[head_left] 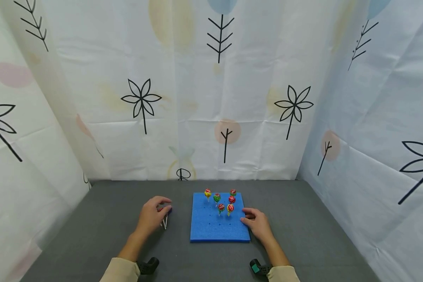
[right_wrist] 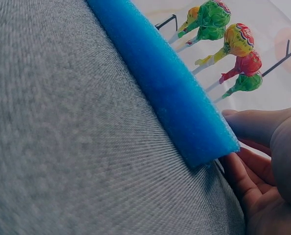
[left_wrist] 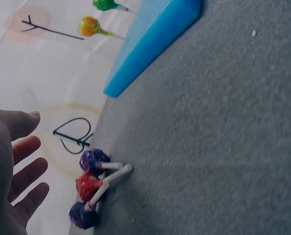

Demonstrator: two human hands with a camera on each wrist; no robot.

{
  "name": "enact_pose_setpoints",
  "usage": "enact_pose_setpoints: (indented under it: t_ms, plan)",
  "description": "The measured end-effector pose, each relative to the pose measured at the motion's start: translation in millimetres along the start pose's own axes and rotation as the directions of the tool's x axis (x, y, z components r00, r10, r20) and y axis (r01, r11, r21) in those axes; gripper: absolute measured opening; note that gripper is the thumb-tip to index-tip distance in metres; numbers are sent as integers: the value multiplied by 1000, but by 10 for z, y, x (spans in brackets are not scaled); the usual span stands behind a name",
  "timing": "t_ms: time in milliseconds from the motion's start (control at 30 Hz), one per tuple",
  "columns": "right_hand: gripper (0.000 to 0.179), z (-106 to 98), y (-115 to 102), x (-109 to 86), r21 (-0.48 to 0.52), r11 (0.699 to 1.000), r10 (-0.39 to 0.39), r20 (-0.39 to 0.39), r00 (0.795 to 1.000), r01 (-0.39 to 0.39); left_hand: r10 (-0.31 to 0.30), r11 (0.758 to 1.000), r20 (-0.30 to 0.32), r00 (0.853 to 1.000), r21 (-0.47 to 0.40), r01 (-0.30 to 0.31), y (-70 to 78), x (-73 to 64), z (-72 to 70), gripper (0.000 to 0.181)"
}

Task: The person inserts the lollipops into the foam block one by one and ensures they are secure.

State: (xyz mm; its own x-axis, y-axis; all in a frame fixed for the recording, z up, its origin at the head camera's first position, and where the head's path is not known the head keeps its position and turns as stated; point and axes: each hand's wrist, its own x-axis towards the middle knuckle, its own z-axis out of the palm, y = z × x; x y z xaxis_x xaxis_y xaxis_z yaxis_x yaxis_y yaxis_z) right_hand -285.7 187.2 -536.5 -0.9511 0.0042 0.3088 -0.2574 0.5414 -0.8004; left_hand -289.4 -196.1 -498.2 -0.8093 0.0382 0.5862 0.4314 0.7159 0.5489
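Observation:
My left hand [head_left: 151, 214] is over three loose lollipops on the table, its fingers spread and apart from them in the left wrist view. Two have purple wrappers [left_wrist: 93, 160] and one is red [left_wrist: 88, 187]; their white sticks [head_left: 165, 223] point toward me. On the right, my right hand [head_left: 258, 224] holds the side edge of a blue foam board [head_left: 218, 233], with the thumb over the top and fingers at the side. Several lollipops stand upright in the board, among them a green one [head_left: 216, 197], a yellow one [head_left: 207, 193] and a red one [head_left: 231, 199].
Small holes show in the board's near half. The grey table [head_left: 183, 260] surrounds it, and a white patterned cloth [head_left: 197, 149] hangs behind and at both sides. Each wrist wears a black device [head_left: 149, 266].

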Motion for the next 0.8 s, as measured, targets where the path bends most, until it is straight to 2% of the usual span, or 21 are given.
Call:
enact_pose_setpoints:
  t_ms: [200, 467, 667, 800]
  plan:
    - [29, 2, -20, 11, 3, 999, 43, 8, 999, -43, -58, 998, 7, 998, 6, 58, -110, -22, -49, 18]
    - [29, -11, -39, 11, -6, 998, 59, 16, 998, -59, -121, 993, 2, 993, -12, 121, -241, -80, -134, 21]
    - [30, -7, -28, 11, -8, 999, 44, 25, 999, -44, -229, 973, 37, 973, 4, 229, -334, -108, -210, 26]
    - [30, 0, -25, 5, 4, 998, 58, 26, 998, -58, -269, 962, 45, 962, 52, 267, -392, -121, -257, 27]
